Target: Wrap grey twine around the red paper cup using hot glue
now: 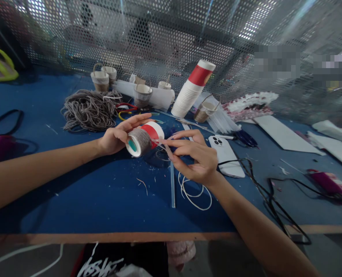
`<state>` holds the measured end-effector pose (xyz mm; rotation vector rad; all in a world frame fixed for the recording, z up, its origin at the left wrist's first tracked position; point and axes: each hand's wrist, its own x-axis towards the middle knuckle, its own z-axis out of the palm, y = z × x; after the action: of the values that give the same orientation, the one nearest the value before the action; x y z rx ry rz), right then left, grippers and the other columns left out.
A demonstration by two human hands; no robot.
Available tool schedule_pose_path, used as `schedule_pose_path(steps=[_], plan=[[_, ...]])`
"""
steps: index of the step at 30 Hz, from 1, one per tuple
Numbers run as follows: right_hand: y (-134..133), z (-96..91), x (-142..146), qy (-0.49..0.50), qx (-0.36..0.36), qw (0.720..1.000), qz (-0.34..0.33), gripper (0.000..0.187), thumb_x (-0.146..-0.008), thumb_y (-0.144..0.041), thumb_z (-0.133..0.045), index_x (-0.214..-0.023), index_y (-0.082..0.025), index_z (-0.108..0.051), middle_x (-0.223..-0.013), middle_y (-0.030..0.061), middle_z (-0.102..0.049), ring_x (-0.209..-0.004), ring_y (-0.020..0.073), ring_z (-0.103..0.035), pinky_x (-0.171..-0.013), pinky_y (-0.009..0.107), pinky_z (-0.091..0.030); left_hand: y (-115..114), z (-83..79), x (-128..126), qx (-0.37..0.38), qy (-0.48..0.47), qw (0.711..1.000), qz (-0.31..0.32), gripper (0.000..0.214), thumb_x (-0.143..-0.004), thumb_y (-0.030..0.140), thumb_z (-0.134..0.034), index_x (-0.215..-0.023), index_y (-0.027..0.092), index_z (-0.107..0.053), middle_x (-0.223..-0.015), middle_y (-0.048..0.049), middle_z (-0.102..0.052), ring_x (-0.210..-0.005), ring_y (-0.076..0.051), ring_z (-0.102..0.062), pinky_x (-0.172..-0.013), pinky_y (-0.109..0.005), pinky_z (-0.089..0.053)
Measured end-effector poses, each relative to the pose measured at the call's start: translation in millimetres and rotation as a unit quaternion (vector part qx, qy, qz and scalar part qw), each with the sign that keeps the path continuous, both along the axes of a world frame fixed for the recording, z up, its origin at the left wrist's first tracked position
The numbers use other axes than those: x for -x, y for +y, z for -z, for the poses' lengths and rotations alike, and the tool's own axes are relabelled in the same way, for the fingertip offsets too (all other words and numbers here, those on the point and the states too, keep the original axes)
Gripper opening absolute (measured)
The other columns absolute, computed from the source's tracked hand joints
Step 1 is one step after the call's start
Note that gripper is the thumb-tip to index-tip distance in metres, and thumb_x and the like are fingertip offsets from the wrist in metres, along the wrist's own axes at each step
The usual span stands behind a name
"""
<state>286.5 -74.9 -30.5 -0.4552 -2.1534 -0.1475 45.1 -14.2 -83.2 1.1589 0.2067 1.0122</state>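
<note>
My left hand (117, 134) grips a red and white paper cup (157, 130), thumb at its base and fingers along the far side. The cup lies tilted on its side above the table, and grey cord (142, 141) is wound around its lower part. Close to the cup's red band, my right hand (195, 154) pinches a thin pale cord (160, 144) between its fingertips. Below that hand, loose white cord (208, 206) lies in loops beside a clear glue stick (173, 188). A dark object behind the right fingers is mostly hidden.
A heap of grey cord (88, 109), cord-wrapped cups with handles (101, 81) and a leaning stack of paper cups (188, 96) stand at the back. To the right are a white phone (227, 156), black cables (251, 177) and white boards (287, 134). The table's front edge (115, 237) runs below.
</note>
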Motion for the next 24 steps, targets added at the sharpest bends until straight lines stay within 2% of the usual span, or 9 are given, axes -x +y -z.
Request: schedule_pose_path(steps=[6, 13, 20, 24], plan=[[-0.6, 1.0, 1.1, 0.032, 0.02, 0.999, 0.0, 0.022, -0.083, -0.006, -0.068, -0.078, -0.024, -0.057, -0.095, 0.0024, -0.081, -0.092, 0.0212, -0.073, -0.078, 0.042, -0.061, 0.5, 0.2, 0.1, -0.001, 0.009, 1.0, 0.005, 0.089, -0.042, 0.014, -0.05, -0.13, 0.022, -0.063, -0.133, -0.0014, -0.07, -0.141, -0.034, -0.048, -0.122, -0.053, -0.029], [-0.5, 1.2, 2.1, 0.011, 0.011, 1.0, -0.008, 0.022, -0.083, -0.005, -0.067, -0.077, -0.024, -0.056, -0.094, 0.0019, -0.081, -0.093, 0.0211, -0.074, -0.078, 0.04, -0.061, 1.4, 0.5, 0.6, -0.003, 0.002, 1.0, -0.001, 0.089, -0.042, 0.014, -0.049, -0.13, 0.019, -0.062, -0.138, -0.0049, -0.067, -0.139, -0.035, -0.05, -0.119, -0.054, -0.033], [-1.7, -1.9, 1.7, -0.055, -0.071, 0.996, 0.015, 0.021, -0.084, -0.007, -0.068, -0.082, -0.025, -0.057, -0.095, -0.0001, -0.081, -0.09, 0.0195, -0.07, -0.076, 0.04, -0.061, 1.0, 0.0, 1.1, -0.008, 0.018, 1.0, 0.0, 0.087, -0.043, 0.015, -0.049, -0.129, 0.023, -0.063, -0.136, -0.0017, -0.068, -0.141, -0.034, -0.049, -0.121, -0.055, -0.03], [-4.3, -4.9, 0.6, -0.096, -0.113, 0.989, 0.028, 0.017, -0.087, -0.01, -0.067, -0.083, -0.025, -0.061, -0.098, -0.001, -0.08, -0.089, 0.0182, -0.069, -0.08, 0.039, -0.059, 0.5, -1.3, 1.1, -0.001, 0.013, 1.0, 0.001, 0.086, -0.044, 0.016, -0.05, -0.13, 0.02, -0.062, -0.137, -0.0046, -0.067, -0.14, -0.035, -0.049, -0.122, -0.058, -0.028]])
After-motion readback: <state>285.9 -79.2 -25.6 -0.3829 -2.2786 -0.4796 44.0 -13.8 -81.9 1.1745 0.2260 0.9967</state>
